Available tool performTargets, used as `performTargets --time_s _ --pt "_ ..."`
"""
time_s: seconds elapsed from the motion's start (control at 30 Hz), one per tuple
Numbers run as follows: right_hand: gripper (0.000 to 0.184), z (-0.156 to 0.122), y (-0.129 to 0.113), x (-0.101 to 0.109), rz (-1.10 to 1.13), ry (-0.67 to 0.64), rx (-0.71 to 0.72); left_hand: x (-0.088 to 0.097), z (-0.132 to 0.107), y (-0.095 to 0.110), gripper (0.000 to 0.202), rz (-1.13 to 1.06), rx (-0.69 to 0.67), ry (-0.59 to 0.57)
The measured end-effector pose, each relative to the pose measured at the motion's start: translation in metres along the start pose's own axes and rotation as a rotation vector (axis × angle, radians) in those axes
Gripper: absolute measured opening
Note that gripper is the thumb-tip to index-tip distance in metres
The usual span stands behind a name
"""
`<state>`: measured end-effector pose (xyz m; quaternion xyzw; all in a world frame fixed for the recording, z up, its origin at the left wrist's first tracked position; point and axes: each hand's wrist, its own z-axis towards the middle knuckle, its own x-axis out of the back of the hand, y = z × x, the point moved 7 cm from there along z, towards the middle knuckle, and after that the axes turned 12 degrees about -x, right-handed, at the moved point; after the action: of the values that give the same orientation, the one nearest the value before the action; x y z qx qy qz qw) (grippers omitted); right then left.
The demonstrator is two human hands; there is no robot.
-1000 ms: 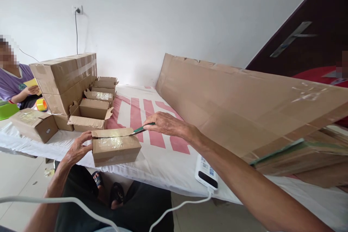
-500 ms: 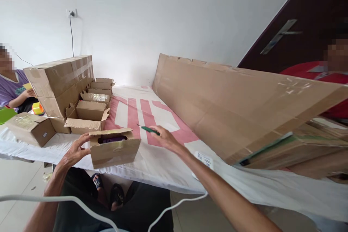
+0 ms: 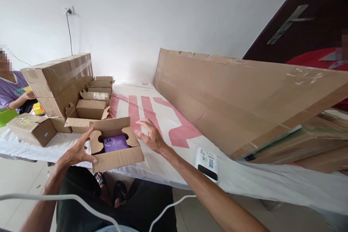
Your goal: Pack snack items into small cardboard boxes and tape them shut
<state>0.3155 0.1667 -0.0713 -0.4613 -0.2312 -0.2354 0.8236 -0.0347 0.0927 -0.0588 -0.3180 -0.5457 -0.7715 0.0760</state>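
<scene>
An opened cardboard box (image 3: 116, 162) sits in front of me at the table's edge, its long flaps folded outward. Inside lies a purple package (image 3: 115, 143), face up between the notched end flaps. My left hand (image 3: 74, 151) grips the box's left end, thumb on the near flap and fingers at the far corner. Just off the box's right side, my right hand (image 3: 152, 137) hovers with fingers apart and nothing visible in it. The green-handled cutter is out of sight.
Several open boxes (image 3: 91, 108) line up behind, beside stacked closed cartons (image 3: 61, 76). A closed box (image 3: 29, 128) sits at left. A large cardboard sheet (image 3: 231, 98) leans at right, near a white device (image 3: 206, 163). White cables cross below. People are at both sides.
The box's flaps have been spread, exposing the purple package. The green-handled cutter has left my right hand's visible grasp. My left hand has shifted its hold along the box's left end.
</scene>
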Motion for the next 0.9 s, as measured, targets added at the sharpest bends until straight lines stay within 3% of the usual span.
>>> performTargets --time_s 0.07,0.13,0.2,0.3,0.43,0.67,0.9 --pt "0.065 0.003 -0.029 -0.010 -0.010 -0.115 0.099 0.001 0.003 0.000 0.145 0.006 -0.003 -0.007" --pt "0.086 0.004 -0.041 -0.026 -0.042 -0.252 0.125 0.003 0.006 -0.002 0.148 0.010 -0.001 -0.004" --pt "0.101 0.004 -0.042 -0.039 -0.052 -0.354 0.105 0.003 0.007 -0.004 0.148 0.014 0.003 0.001" --pt "0.109 0.003 -0.037 -0.047 -0.036 -0.412 0.077 0.004 0.008 -0.007 0.145 0.025 -0.005 0.009" --pt "0.105 -0.006 -0.042 -0.045 -0.049 -0.412 0.064 0.006 0.007 -0.004 0.138 0.030 -0.032 0.004" --pt "0.076 -0.018 -0.056 -0.035 -0.085 -0.278 0.087 0.005 0.006 0.009 0.135 0.046 -0.066 -0.041" --pt "0.063 -0.045 -0.063 -0.027 -0.021 -0.135 0.127 0.000 -0.015 0.026 0.133 0.124 -0.120 -0.004"
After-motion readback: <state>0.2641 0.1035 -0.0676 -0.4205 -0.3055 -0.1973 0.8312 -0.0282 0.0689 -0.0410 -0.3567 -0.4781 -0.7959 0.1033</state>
